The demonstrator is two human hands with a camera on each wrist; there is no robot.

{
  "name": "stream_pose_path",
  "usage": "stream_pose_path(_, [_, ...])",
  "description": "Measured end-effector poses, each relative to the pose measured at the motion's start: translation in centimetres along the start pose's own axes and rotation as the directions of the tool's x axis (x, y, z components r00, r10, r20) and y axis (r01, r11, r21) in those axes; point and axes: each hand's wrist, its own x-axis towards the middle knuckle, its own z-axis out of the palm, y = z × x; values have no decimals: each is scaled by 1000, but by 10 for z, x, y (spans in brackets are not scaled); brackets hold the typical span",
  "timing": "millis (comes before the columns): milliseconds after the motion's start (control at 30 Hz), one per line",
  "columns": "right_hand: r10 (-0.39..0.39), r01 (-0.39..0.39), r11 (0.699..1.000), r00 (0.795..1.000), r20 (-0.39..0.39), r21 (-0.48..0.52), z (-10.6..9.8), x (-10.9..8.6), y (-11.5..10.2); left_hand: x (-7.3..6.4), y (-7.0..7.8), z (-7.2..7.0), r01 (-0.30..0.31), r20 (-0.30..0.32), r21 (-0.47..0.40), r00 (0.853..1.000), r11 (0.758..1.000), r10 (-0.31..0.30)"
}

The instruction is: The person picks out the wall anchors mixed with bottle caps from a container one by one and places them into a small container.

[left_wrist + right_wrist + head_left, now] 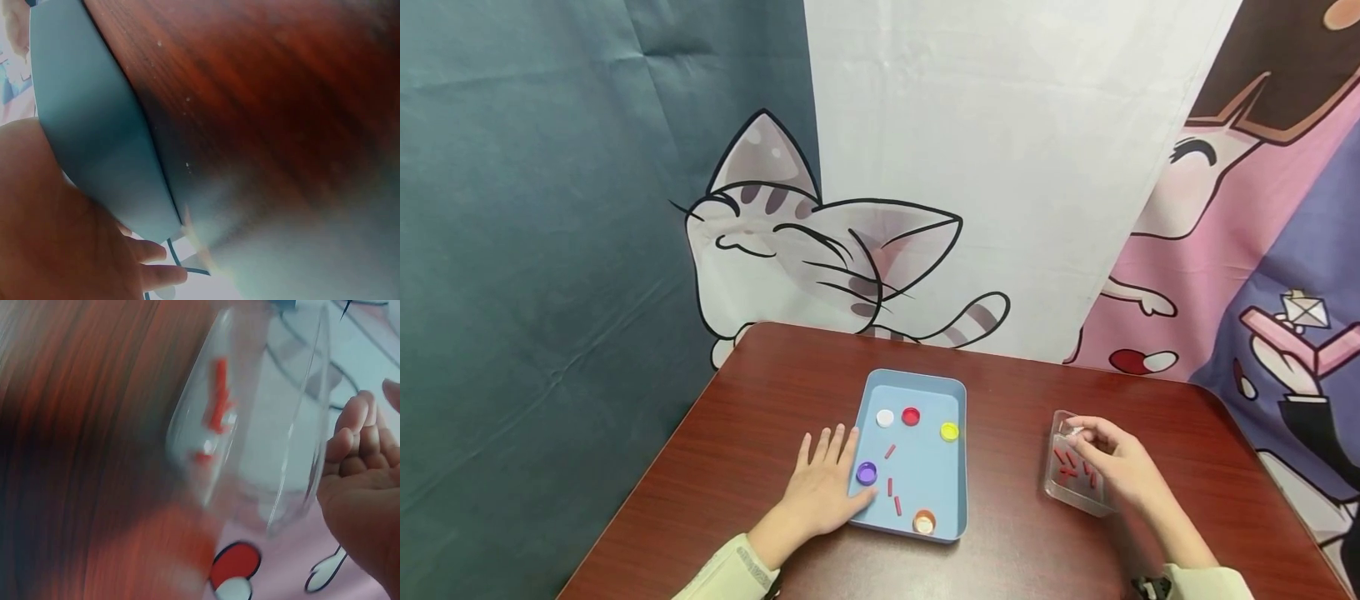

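Observation:
My left hand (822,485) rests along the left side of a blue tray (955,500), fingers straight and spread, thumb over its near left corner. In the tray lie three short red sticks (897,506) and small round caps: white (885,418), red (911,416), yellow (950,432), purple (867,473) and orange (924,522). My right hand (1116,462) is over a clear plastic box (1078,500), fingers bent, thumb and index near each other. A small pale spot shows at its fingertips; I cannot tell whether they pinch it. Several red sticks (219,394) lie in the box.
Both containers stand on a dark red wooden table (1000,533), with a stretch of tabletop between them. Printed cloth (1037,167) hangs behind the table's far edge and a plain dark green cloth (550,250) along the left.

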Motion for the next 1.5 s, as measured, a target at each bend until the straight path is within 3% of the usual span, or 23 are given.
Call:
stream_pose_path(233, [-15, 15, 1000, 1000, -6, 15, 26, 3, -17, 1, 0, 1, -15, -19, -16, 1000, 1000, 14])
stream_pose_path(400, [24, -25, 999, 1000, 9, 46, 42, 3, -28, 0, -1, 2, -14, -16, 1, 1000, 1000, 14])
stream_pose_path(600, [-43, 42, 997, 999, 11, 70, 64, 6, -34, 0, 1, -2, -7, -9, -9, 1000, 1000, 7])
stream_pose_path(767, [-27, 24, 996, 999, 30, 90, 80, 7, -37, 0, 2, -4, -1, 0, 6, 1000, 1000, 1])
stream_pose_path(1233, [-6, 3, 999, 998, 60, 48, 110, 13, -50, 0, 0, -1, -2, 2, 1, 1000, 1000, 2])
stream_pose_path(1500, [-26, 21, 997, 997, 68, 75, 124, 17, -56, 1, 0, -1, 0, 1, 6, 1000, 1000, 0])
